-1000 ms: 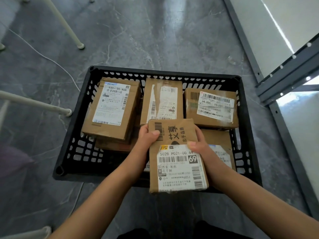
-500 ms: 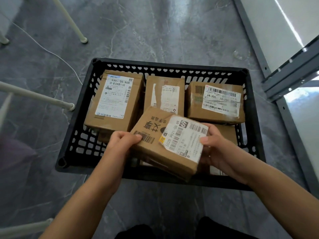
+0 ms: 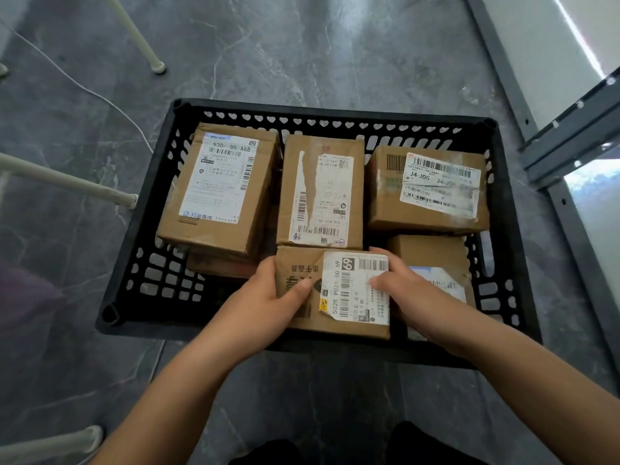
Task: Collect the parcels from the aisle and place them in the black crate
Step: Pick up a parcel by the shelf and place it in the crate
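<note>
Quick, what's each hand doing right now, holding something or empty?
Left hand: grips the left end of the parcel marked 69.
Right hand: grips the same parcel's right end.

The parcel [image 3: 339,297], held above the near edge of the crate [image 3: 322,110] a second ago, has been turned a quarter and lowered flat inside, left hand [image 3: 268,297] and right hand [image 3: 402,290] following it down.
</note>
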`<action>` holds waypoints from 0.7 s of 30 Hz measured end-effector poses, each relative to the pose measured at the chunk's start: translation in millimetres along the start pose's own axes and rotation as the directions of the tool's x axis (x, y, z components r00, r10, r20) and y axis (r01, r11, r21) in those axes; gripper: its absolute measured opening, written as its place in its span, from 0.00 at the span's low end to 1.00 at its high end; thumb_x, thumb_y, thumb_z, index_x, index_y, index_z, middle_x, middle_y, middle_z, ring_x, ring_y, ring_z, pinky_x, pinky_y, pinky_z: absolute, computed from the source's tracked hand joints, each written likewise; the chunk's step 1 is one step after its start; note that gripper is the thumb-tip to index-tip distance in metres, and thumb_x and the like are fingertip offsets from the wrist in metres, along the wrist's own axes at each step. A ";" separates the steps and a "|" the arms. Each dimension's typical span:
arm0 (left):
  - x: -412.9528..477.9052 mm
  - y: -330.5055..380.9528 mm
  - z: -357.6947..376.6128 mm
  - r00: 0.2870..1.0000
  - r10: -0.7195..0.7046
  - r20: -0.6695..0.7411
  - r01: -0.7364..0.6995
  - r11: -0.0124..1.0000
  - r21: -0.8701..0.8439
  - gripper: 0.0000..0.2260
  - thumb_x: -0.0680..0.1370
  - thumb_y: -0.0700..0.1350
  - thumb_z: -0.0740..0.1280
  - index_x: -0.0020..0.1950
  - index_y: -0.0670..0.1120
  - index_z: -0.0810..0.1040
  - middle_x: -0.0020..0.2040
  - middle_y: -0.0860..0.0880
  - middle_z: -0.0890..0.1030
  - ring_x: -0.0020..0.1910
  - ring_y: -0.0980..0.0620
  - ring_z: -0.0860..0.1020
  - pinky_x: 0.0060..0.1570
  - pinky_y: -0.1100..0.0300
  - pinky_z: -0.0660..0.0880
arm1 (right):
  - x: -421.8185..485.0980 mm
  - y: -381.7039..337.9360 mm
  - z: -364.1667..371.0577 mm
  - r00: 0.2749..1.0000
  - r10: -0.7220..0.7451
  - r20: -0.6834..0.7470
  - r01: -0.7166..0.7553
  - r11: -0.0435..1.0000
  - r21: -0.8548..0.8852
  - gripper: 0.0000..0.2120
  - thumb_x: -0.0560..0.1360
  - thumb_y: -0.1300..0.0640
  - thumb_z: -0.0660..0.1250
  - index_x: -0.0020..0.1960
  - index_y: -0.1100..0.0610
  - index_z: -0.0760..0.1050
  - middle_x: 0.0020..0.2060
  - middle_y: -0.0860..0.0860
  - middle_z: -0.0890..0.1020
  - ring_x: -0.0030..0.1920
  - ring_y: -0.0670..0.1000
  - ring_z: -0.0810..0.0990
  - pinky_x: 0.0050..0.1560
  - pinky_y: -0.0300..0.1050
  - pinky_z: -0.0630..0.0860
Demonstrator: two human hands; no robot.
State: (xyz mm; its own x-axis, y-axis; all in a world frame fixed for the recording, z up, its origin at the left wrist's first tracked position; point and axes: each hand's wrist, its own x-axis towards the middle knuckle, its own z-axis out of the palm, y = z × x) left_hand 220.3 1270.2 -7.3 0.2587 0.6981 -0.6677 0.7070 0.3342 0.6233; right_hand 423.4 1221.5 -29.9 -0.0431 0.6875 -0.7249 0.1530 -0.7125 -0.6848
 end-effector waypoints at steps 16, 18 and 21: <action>5.7 -0.9 11.8 0.997 0.013 -0.073 0.022 0.893 0.449 0.27 0.77 0.61 0.59 0.73 0.56 0.54 0.64 0.54 0.75 0.60 0.50 0.76 0.55 0.53 0.74 | -3.5 1.2 11.1 0.978 -0.064 -0.199 0.046 0.995 -0.093 0.32 0.79 0.58 0.58 0.75 0.42 0.46 0.61 0.44 0.75 0.56 0.45 0.77 0.59 0.45 0.74; 3.4 -1.4 10.1 0.998 0.021 -0.056 0.001 0.929 0.369 0.27 0.76 0.61 0.61 0.72 0.59 0.56 0.63 0.58 0.74 0.61 0.53 0.75 0.56 0.54 0.74 | -6.3 2.2 10.0 0.963 -0.096 -0.251 0.104 0.994 0.017 0.30 0.78 0.61 0.60 0.75 0.45 0.52 0.65 0.44 0.72 0.59 0.43 0.75 0.60 0.43 0.73; -0.3 2.1 2.4 0.998 0.062 -0.017 -0.060 0.992 0.108 0.20 0.75 0.57 0.65 0.64 0.65 0.62 0.55 0.66 0.73 0.59 0.60 0.74 0.61 0.56 0.73 | -19.5 -5.0 -1.8 0.907 -0.231 -0.353 0.246 0.969 -0.003 0.25 0.77 0.63 0.61 0.70 0.46 0.62 0.65 0.43 0.72 0.62 0.40 0.72 0.57 0.34 0.71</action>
State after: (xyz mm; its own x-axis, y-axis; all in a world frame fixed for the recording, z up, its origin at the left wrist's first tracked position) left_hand 223.2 1269.2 -6.8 0.2908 0.7282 -0.6207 0.7569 0.2217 0.6148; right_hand 425.3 1211.9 -12.1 0.2737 0.8375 -0.4730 0.1406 -0.5213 -0.8417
